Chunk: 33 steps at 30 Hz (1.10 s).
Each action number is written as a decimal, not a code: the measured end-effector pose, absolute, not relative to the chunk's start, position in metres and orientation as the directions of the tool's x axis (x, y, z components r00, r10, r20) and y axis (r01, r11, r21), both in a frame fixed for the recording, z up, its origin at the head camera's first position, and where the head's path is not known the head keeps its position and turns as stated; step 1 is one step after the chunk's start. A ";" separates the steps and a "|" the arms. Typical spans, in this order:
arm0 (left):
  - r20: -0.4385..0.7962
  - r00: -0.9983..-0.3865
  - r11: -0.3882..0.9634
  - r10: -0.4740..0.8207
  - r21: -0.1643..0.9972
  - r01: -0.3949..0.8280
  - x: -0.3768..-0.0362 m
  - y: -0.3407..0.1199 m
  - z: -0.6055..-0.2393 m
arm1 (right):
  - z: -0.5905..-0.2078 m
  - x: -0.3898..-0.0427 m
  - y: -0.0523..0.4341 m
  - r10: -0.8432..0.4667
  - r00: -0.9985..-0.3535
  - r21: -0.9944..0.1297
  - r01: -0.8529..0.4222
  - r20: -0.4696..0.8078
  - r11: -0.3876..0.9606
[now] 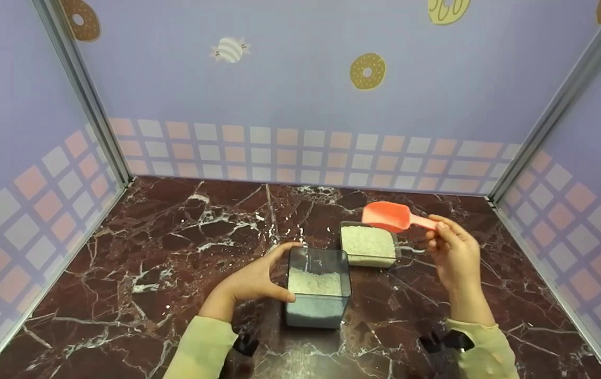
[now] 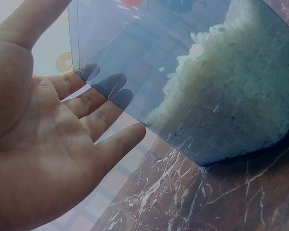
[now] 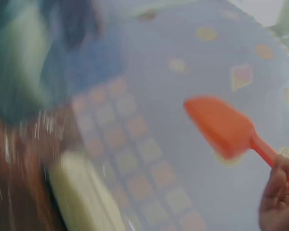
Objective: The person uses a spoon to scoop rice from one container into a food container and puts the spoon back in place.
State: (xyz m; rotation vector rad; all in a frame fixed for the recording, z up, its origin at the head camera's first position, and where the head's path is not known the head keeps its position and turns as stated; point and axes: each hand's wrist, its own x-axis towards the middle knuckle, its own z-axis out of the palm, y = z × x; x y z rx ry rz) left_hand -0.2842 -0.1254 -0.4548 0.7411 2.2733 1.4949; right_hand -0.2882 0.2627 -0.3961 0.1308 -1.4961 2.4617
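Note:
A tall clear, bluish square container [image 1: 315, 313], part filled with white rice [image 2: 236, 82], stands upright near the front middle. My left hand [image 1: 253, 281] holds it at its left side, the thumb by the near rim and the fingers toward the far side. In the left wrist view, several fingertips show through its wall. My right hand [image 1: 456, 258] pinches the handle of an orange scoop [image 1: 386, 216], raised above the far edge of a lower clear tub of rice [image 1: 368, 245]. No rice shows in the scoop. The right wrist view is blurred, but the scoop [image 3: 220, 127] shows there.
Everything stands on a dark red, white-veined marble surface [image 1: 184, 231]. White grains lie scattered left of and behind the containers. A patterned back wall [image 1: 300, 95] and side walls enclose the surface, with metal posts at the corners.

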 end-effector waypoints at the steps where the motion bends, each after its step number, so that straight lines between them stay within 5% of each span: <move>1: 0.016 -0.813 0.316 0.582 0.917 0.244 -0.284 -0.125 -0.455 | -0.395 -0.286 0.262 0.110 -0.979 -0.846 -0.204 0.172 -0.492; 9: 0.009 -0.811 0.293 0.586 0.930 0.222 -0.284 -0.125 -0.455 | -0.393 -0.268 0.232 -0.126 -0.983 -0.925 -0.078 0.134 -0.372; 15: 0.008 -0.821 0.315 0.571 0.921 0.229 -0.283 -0.125 -0.454 | -0.400 -0.254 0.198 -0.103 -0.973 -0.978 -0.204 0.207 -0.040; 17: 0.009 -0.822 0.310 0.569 0.924 0.225 -0.283 -0.125 -0.455 | -0.408 -0.251 0.188 -0.131 -0.928 -0.916 -0.366 0.348 0.164; 20: 0.012 -0.823 0.296 0.568 0.930 0.218 -0.283 -0.124 -0.455 | -0.420 -0.249 0.175 -0.268 -0.753 -0.618 -0.651 0.601 0.441; 23: 0.019 -0.819 0.283 0.573 0.934 0.219 -0.284 -0.124 -0.455 | -0.428 -0.247 0.166 -0.424 -0.532 -0.259 -0.794 0.733 0.550; 25: 0.020 -0.816 0.282 0.578 0.933 0.223 -0.284 -0.125 -0.455 | -0.430 -0.245 0.161 -0.492 -0.454 -0.133 -0.821 0.743 0.556; 28: 0.018 -0.813 0.288 0.582 0.930 0.227 -0.285 -0.125 -0.455 | -0.434 -0.243 0.155 -0.535 -0.428 -0.117 -0.847 0.729 0.518; 33: 0.017 -0.819 0.310 0.574 0.921 0.237 -0.285 -0.125 -0.455 | -0.436 -0.240 0.148 -0.519 -0.540 -0.328 -0.832 0.663 0.447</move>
